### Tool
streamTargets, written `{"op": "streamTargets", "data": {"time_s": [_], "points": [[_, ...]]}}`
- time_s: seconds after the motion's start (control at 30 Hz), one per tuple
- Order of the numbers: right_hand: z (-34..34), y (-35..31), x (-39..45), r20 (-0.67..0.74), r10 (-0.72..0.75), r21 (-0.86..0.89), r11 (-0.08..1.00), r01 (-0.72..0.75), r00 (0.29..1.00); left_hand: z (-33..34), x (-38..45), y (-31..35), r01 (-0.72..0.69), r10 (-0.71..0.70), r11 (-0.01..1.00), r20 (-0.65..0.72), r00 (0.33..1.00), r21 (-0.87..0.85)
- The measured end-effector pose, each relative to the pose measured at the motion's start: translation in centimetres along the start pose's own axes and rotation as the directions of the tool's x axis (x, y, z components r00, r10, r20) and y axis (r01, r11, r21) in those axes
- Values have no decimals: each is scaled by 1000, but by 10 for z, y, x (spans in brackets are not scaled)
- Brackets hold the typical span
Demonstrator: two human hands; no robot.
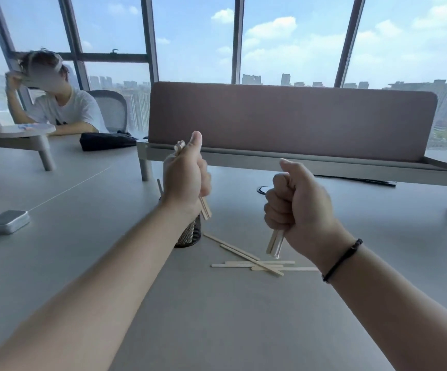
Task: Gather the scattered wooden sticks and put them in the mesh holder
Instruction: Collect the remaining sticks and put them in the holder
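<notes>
My left hand (185, 175) grips a bundle of wooden sticks (205, 208) upright, just above the dark mesh holder (190, 232), which my wrist partly hides. One stick (159, 186) pokes up behind my hand, seemingly from the holder. My right hand (296, 204) is a fist around a few sticks (274, 243) whose ends hang below it. Several loose sticks (254, 263) lie crossed on the grey table (217, 317) between the holder and my right wrist.
A metal tin (8, 222) sits at the left. A brown desk divider (292, 119) on a raised shelf runs across the back, with a cable hole (263, 189) in front. A seated person (59, 103) and a black pouch (107, 140) are far left.
</notes>
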State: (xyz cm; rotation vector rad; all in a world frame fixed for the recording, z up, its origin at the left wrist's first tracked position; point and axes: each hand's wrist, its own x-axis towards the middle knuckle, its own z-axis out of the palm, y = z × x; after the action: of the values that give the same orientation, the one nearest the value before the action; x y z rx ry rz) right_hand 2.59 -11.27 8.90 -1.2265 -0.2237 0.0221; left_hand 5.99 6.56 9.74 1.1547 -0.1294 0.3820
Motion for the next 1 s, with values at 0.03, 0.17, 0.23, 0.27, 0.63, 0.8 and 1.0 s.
{"op": "streamTargets", "data": {"time_s": [0.03,0.17,0.23,0.27,0.63,0.8,1.0], "points": [[14,-1,6,14,-6,8,1000,6,1000,-3,5,7,-14,14,1000,-12,1000,-4],[67,-4,35,63,-44,92,995,38,997,-19,22,34,-78,79,997,-83,993,15],[90,-6,49,64,-70,166,984,58,996,-28,29,40,-79,81,997,-130,988,20],[99,-6,55,54,-81,199,978,69,995,-32,33,40,-79,82,997,-148,986,26],[131,34,107,-151,-132,-30,991,129,980,-68,61,-16,-134,195,925,-141,971,357],[127,54,115,-141,-209,-307,938,158,968,-87,59,-32,-370,455,581,88,886,725],[130,54,127,-24,-177,-605,786,127,984,-100,61,-51,-467,566,306,235,790,830]]}}
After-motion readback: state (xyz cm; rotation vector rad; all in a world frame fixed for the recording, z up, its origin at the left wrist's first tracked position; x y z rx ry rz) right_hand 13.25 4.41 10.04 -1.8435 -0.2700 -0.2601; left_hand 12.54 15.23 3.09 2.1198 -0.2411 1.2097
